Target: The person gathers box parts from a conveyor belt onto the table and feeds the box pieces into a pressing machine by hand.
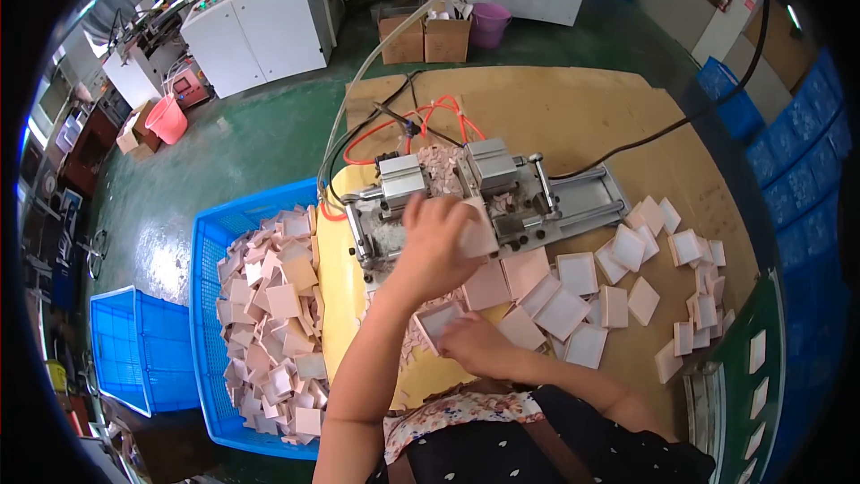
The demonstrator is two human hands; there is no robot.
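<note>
My left hand (pixel 436 246) reaches up to the front of a metal clamping machine (pixel 491 166), its fingers closed on a pale pink square box piece (pixel 480 231). Lower down, close to my body, my right hand (pixel 477 343) grips the edge of a shallow open pink box (pixel 438 323) with a light inside. Just right of my hands lies a pile of similar shallow boxes (pixel 557 307), some face up and some on their sides. Pink scraps (pixel 441 168) are heaped between the machine's two metal blocks. My fingertips are partly hidden.
At left, a blue plastic crate (pixel 204 305) is full of pink boxes, with another blue crate (pixel 134 350) beyond it. Red air hoses (pixel 358 148) and a black cable (pixel 663 139) run over the tan table (pixel 564 99). More boxes (pixel 703 305) lie scattered at right.
</note>
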